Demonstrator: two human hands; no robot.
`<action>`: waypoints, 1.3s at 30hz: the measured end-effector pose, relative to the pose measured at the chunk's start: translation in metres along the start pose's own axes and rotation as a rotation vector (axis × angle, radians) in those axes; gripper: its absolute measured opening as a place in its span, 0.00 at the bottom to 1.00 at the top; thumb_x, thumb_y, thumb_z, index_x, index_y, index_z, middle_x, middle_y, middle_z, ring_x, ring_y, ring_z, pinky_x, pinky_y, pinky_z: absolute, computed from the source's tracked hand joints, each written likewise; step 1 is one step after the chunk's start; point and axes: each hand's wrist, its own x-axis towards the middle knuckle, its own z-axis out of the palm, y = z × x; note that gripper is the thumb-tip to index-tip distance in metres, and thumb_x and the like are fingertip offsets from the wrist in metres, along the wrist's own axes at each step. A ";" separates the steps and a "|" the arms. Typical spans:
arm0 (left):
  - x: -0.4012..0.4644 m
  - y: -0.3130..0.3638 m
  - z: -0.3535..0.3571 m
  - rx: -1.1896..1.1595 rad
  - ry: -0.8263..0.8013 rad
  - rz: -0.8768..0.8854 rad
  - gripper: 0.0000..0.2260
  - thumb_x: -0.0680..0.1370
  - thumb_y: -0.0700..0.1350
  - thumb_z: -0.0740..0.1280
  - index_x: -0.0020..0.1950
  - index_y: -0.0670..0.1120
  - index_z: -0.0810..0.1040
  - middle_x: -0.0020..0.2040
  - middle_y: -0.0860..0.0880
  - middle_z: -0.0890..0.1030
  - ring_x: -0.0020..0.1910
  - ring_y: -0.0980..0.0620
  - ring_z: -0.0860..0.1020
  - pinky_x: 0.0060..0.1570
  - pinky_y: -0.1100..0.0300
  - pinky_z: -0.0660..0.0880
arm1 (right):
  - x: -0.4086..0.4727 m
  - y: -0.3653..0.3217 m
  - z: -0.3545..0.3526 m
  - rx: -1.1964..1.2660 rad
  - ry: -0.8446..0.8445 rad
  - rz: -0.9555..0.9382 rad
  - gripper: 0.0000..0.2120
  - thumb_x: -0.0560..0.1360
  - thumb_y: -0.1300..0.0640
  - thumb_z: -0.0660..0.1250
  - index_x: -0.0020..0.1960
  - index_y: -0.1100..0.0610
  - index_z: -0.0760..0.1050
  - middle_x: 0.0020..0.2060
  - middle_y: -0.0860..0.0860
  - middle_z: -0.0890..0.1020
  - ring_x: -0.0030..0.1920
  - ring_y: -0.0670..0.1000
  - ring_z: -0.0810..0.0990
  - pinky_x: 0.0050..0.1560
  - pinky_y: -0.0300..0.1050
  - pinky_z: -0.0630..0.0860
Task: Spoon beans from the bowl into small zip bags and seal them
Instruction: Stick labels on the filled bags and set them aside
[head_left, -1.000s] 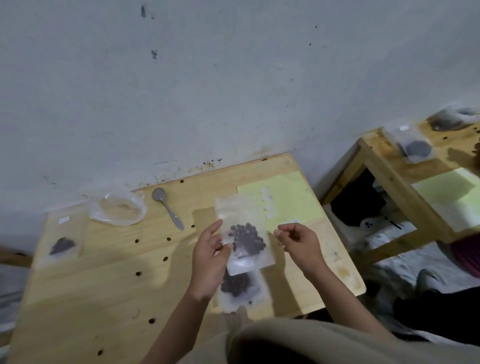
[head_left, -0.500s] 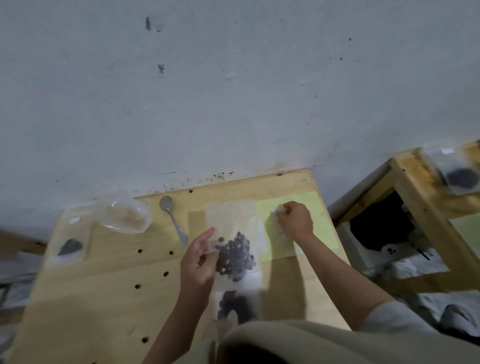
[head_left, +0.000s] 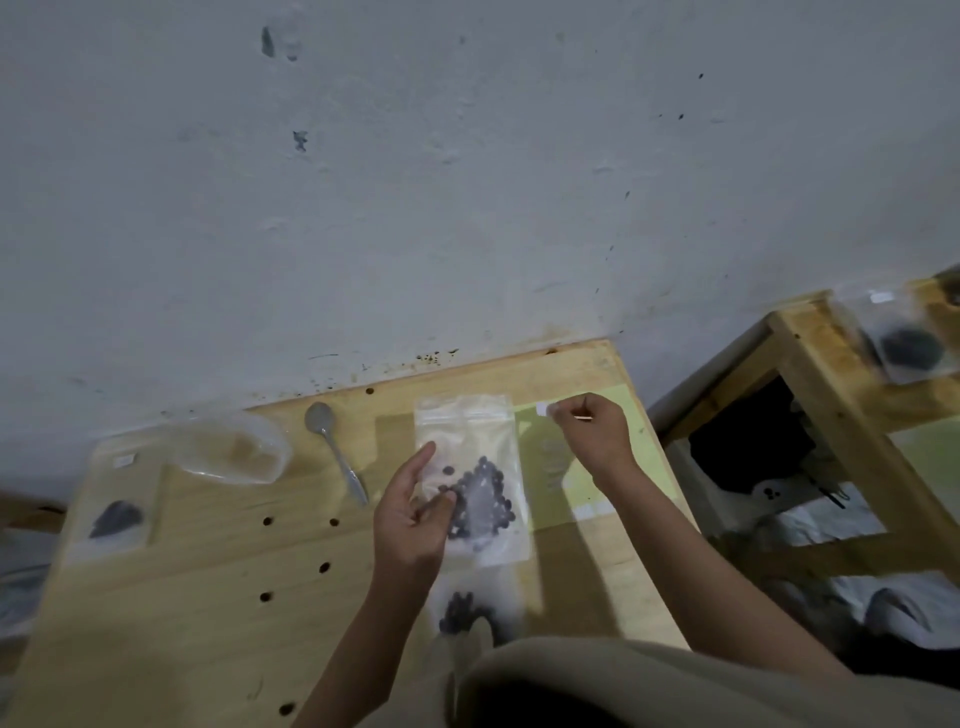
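Starting at the bench's (head_left: 208, 623) left edge, you have a filled zip bag (head_left: 117, 519) lying flat, with a small white label (head_left: 124, 460) near its top. Next to it sits the clear bowl (head_left: 234, 449); any beans left in it are too blurred to make out. Just right of the bowl lies the spoon (head_left: 337, 457), bowl end toward the wall.

Your left hand (head_left: 415, 519) pinches the left edge of the bean bag (head_left: 475, 483) between thumb and fingers, holding it upright over the bench; the dark beans (head_left: 480, 506) sit in its lower half. Below it, near your body, another filled bag (head_left: 467, 608) lies on the bench.

Your right hand (head_left: 592, 434) is curled, pinching a small white sticker (head_left: 543, 409) at its fingertips, above the green sheet (head_left: 587, 467).

Well apart on the far right stands a second bench (head_left: 810, 374) carrying one more filled bag (head_left: 909, 343).
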 end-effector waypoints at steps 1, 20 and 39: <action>-0.001 0.000 -0.001 -0.001 -0.006 -0.002 0.23 0.76 0.30 0.64 0.66 0.51 0.73 0.65 0.51 0.75 0.41 0.58 0.80 0.50 0.52 0.80 | -0.013 -0.010 -0.002 0.084 -0.019 -0.012 0.05 0.72 0.60 0.70 0.38 0.59 0.77 0.39 0.50 0.82 0.44 0.48 0.80 0.41 0.37 0.73; -0.062 0.019 -0.081 0.062 -0.039 0.167 0.23 0.75 0.30 0.65 0.62 0.55 0.74 0.65 0.58 0.74 0.64 0.68 0.70 0.58 0.73 0.70 | -0.155 -0.046 0.081 0.166 -0.100 -0.221 0.07 0.70 0.58 0.74 0.39 0.61 0.79 0.34 0.54 0.80 0.36 0.49 0.76 0.41 0.40 0.74; -0.047 0.032 -0.242 -0.134 0.205 0.096 0.09 0.71 0.33 0.72 0.47 0.44 0.78 0.44 0.49 0.82 0.38 0.64 0.80 0.40 0.70 0.76 | -0.247 -0.069 0.226 0.191 -0.310 -0.407 0.10 0.66 0.66 0.76 0.36 0.57 0.76 0.33 0.50 0.82 0.32 0.43 0.77 0.36 0.36 0.73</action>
